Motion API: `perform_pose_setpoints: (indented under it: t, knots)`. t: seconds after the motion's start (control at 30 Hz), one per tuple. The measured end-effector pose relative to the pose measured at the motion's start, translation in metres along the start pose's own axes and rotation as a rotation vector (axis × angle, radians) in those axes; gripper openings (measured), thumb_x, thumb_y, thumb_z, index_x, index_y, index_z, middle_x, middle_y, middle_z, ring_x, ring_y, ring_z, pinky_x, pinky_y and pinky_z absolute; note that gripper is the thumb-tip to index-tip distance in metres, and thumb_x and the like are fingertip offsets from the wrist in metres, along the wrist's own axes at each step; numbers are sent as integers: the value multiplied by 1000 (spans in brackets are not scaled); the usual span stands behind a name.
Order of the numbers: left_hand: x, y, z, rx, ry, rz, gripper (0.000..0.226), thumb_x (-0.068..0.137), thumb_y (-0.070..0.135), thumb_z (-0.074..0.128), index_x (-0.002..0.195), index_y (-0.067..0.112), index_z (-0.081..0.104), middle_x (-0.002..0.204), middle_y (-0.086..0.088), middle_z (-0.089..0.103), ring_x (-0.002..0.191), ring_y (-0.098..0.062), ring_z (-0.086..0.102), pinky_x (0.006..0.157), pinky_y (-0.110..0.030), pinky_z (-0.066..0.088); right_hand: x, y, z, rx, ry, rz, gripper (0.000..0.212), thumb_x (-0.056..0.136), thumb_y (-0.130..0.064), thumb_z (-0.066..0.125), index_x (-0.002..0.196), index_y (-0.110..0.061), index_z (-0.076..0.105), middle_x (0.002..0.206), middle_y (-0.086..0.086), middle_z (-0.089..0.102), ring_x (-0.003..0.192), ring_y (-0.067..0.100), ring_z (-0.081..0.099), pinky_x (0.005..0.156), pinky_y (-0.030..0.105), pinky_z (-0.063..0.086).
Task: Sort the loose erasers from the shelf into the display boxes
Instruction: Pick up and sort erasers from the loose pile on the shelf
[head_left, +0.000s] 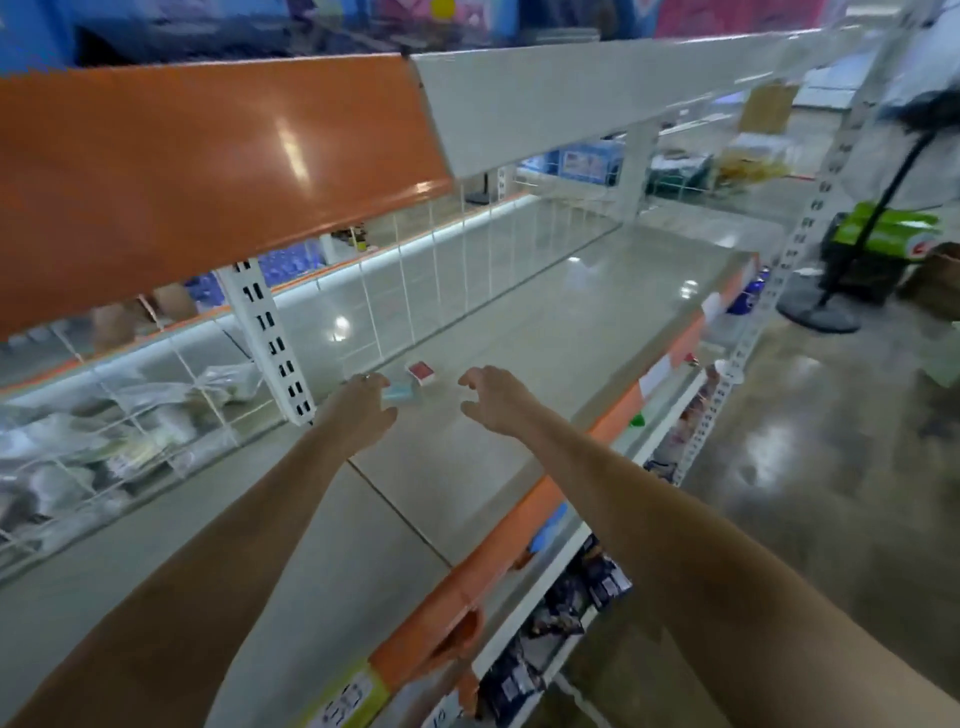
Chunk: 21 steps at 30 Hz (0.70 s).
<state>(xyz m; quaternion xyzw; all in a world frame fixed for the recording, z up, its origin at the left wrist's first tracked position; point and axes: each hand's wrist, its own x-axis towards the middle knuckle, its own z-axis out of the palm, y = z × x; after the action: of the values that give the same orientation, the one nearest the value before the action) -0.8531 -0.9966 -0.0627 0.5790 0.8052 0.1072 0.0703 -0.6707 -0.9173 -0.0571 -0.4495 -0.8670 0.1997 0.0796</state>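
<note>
Both arms reach forward over a pale, glossy shelf (519, 322). The left hand (363, 402) has its fingers bent at a small light-blue box (399, 393); whether it actually grips the box or only touches it cannot be told, as the frame is blurred there. The blue box looks flat and rectangular, lying on the shelf right at the left fingertips. Just beyond it, between the two hands and slightly farther back, sits a small red box (421, 372) with a white edge, tilted a little. The right hand (488, 397) hovers above the shelf with fingers spread and loosely curved, holding nothing, near the red box but apart from it. A white wire grid (441, 265) backs the shelf beyond the hands.
</note>
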Motion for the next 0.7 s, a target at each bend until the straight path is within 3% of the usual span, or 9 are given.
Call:
perform_pose_setpoints:
  t: [0.17,0.3,0.43,0.53,0.63,0.7]
  knots:
    - [24,0,10,-28,51,-84,51,85,21,62,133,10,47,130,-17,51,119,-32,49,101,-41,39,57,0,13,-8,8,-102,46,87,-27,60,128,-7,49,125,14,54,113,30,53,95,37,45]
    - [33,6,18,25,36,-144,47,92,23,55,136,10,43,136,-14,47,124,-31,45,103,-37,33,90,0,29,-104,-16,-213,48,89,-42,50,124,-8,50,115,12,51,112,29,49,87,34,41]
    - [37,4,23,18,64,-209,33,93,28,50,121,13,56,122,-12,57,113,-29,52,96,-38,40,104,-5,43,-68,62,-269,49,91,-37,51,122,0,48,120,16,48,116,31,43,92,34,39]
    - [32,8,25,-16,140,-267,29,90,28,56,114,13,59,117,-8,60,110,-26,52,94,-37,41,108,-4,43,-12,98,-329,40,93,-35,47,117,-2,55,119,13,52,112,29,43,91,32,38]
    - [20,13,28,-64,238,-314,29,87,27,62,111,11,61,114,-9,61,107,-27,55,92,-36,43,109,4,36,183,24,-398,28,92,-29,52,97,-3,63,105,16,57,105,30,47,88,32,37]
    - [7,13,29,-86,289,-333,28,85,25,64,109,10,63,110,-10,64,102,-28,58,87,-35,46,110,7,31,284,-13,-428,26,90,-31,56,78,-8,59,87,15,58,88,27,51,74,30,36]
